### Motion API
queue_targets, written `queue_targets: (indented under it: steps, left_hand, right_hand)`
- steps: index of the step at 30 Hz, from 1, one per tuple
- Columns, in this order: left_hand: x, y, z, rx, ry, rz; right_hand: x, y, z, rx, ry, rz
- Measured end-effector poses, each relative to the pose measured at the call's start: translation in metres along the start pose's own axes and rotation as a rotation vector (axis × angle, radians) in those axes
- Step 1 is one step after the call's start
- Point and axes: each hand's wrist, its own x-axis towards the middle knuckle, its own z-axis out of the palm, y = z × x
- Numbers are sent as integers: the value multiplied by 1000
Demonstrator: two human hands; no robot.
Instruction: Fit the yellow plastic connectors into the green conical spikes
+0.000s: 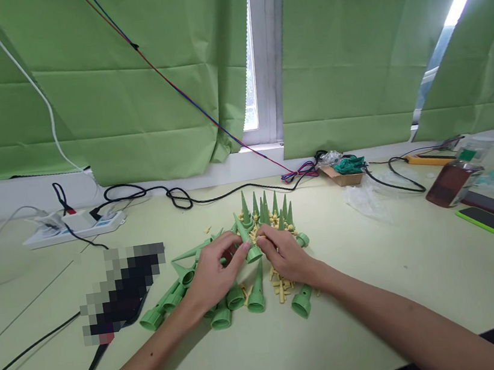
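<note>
Left hand (pixel 213 267) pinches 1 cone (pixel 253 253), right hand (pixel 287 254) curled beside.

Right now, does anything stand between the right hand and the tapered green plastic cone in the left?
Nothing visible: the left hand holds the tapered green plastic cone, with the right hand close beside it; contact is unclear.

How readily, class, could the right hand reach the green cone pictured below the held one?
Probably yes: the right hand is close by, and nothing appears to cover the lower cone. The left hand holds the other cone beyond it. Whether the right hand is free is unclear.
</note>
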Motion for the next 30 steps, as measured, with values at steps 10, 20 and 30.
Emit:
queue_targets:
  steps: [10,20,30]
  left_hand:
    - [-2,-3,2,120,44,176]
    - [-6,-11,6,172,91,314]
    - [-7,-18,6,291,132,486]
  right_hand:
    - [0,3,1,-31,-7,9]
    - [2,1,1,-66,-15,18]
    - [3,-1,0,-61,1,28]
